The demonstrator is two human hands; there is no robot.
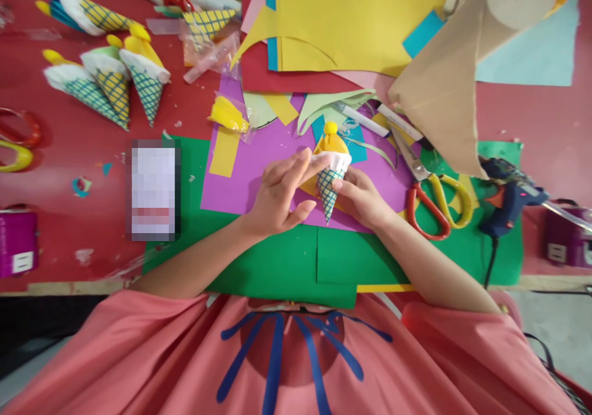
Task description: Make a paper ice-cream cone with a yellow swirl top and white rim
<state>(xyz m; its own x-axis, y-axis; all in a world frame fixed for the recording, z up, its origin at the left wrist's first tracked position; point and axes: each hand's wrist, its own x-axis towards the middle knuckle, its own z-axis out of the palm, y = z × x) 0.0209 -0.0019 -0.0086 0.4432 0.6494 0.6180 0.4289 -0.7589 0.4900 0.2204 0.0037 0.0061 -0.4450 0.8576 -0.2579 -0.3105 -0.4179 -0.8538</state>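
Observation:
My right hand (363, 194) grips a paper ice cream cone (327, 187) by its blue-and-white checked side, thumb in front. The cone points down and carries a white ruffled rim, a yellow scoop and a small yellow ball on top. My left hand (282, 192) is beside it with fingers stretched out, the index fingertip against the white rim. Beneath both hands lie a purple sheet (231, 190) and a green sheet (268, 258). Close to my right hand rest large scissors (428, 196) with red and yellow handles.
Several finished paper cones (108, 82) lie at the upper left. A phone-like pixelated device (153, 190) sits on the left. A glue gun (504, 208) lies at the right, near brown paper (444, 88). Markers (363, 120), paper scraps and a yellow sheet (351, 20) spread across the back.

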